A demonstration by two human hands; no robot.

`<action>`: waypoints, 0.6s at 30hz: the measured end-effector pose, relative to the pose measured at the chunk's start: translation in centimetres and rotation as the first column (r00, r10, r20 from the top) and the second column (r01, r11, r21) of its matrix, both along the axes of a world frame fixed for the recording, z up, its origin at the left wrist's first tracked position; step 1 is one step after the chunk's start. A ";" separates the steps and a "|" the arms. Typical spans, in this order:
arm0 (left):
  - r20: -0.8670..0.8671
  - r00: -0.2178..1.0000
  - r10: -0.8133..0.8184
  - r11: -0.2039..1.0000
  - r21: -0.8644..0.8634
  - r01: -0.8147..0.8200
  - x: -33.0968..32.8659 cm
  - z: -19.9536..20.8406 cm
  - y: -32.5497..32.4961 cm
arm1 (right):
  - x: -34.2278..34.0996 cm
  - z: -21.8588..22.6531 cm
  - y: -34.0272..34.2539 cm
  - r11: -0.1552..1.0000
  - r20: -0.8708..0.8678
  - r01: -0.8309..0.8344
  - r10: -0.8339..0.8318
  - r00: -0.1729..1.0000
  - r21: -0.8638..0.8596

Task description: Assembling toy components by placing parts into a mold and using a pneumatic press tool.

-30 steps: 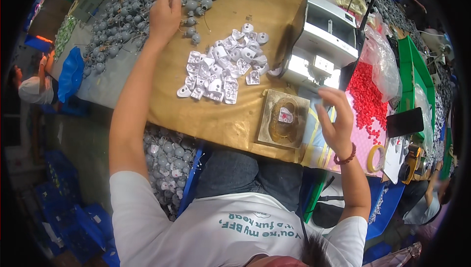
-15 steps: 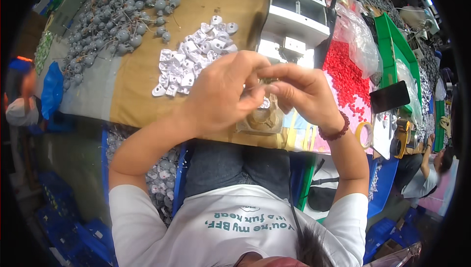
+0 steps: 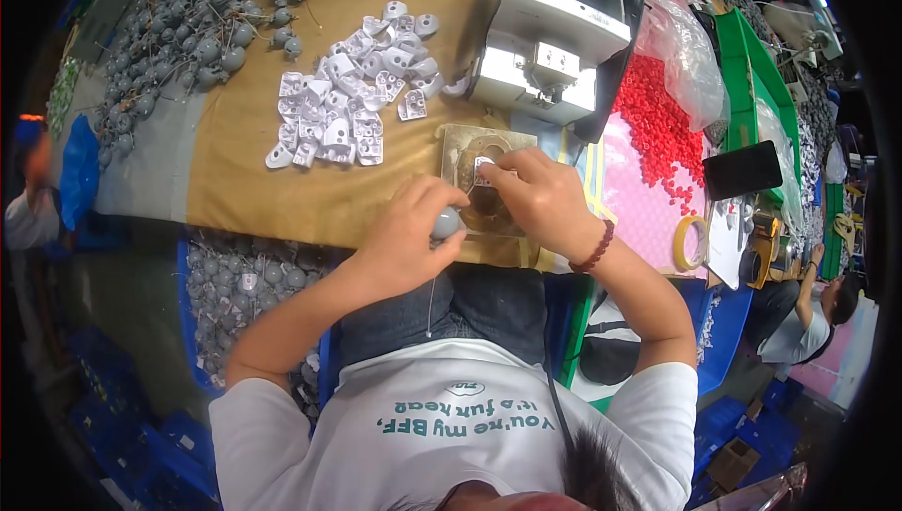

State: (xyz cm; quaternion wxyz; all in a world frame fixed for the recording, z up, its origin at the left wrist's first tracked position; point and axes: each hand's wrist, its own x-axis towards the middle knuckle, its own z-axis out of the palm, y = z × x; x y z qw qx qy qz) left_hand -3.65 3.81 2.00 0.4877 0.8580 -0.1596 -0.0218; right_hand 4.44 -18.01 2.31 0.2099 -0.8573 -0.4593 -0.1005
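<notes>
Near the table's front edge, my left hand [image 3: 406,229] is closed round a grey ball [image 3: 445,223], with a thin cord hanging below it toward my lap. To its right, my right hand [image 3: 548,199] pinches a small white plastic part [image 3: 484,173] with thumb and forefinger. That part is over a tan fixture block [image 3: 458,147] with a round recess; I cannot tell whether it rests in it. Behind my left hand, several more white plastic parts [image 3: 343,102] lie in a loose pile on the brown table cover.
A white bench machine [image 3: 554,32] stands behind the fixture. Corded grey balls [image 3: 202,32] are heaped at the far left. On the right are small red pieces [image 3: 658,126], a black phone [image 3: 742,171], a tape roll [image 3: 691,241] and a green tray [image 3: 752,69].
My hands were together above the fixture and have come apart and lower. The left now shows the grey ball; the right has the white part at the fixture. The view has shifted slightly.
</notes>
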 end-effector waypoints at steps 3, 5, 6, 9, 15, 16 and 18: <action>0.133 0.991 -0.028 0.995 0.100 0.015 0.2 -0.5 -0.4 | -0.2 0.4 0.2 0.990 0.047 -0.016 0.023 0.999 -0.140; 0.153 0.987 -0.048 0.991 0.132 0.028 0.1 -0.5 -0.7 | -0.8 0.5 0.3 0.974 0.050 -0.011 0.023 0.998 -0.226; 0.164 0.985 -0.060 0.988 0.148 0.035 0.2 -0.4 -0.7 | -1.2 0.5 0.3 0.964 0.051 -0.002 0.016 0.999 -0.265; 0.157 0.985 -0.067 0.977 0.210 0.033 0.2 -0.2 -0.5 | -2.0 0.7 0.5 0.957 0.087 -0.004 0.030 0.996 -0.291; 0.445 0.895 -0.004 0.873 0.438 -0.214 1.3 -0.5 -2.5 | -1.8 -0.1 0.0 0.982 0.031 -0.039 0.046 0.998 -0.185; 0.446 0.895 -0.020 0.866 0.455 -0.207 1.4 -1.0 -2.6 | -1.5 -0.2 -0.6 0.990 -0.037 -0.044 0.039 0.999 -0.136; 0.442 0.896 -0.051 0.853 0.485 -0.191 1.6 -2.3 -3.0 | -0.4 -0.1 -2.7 0.997 -0.273 -0.010 0.032 0.961 0.083</action>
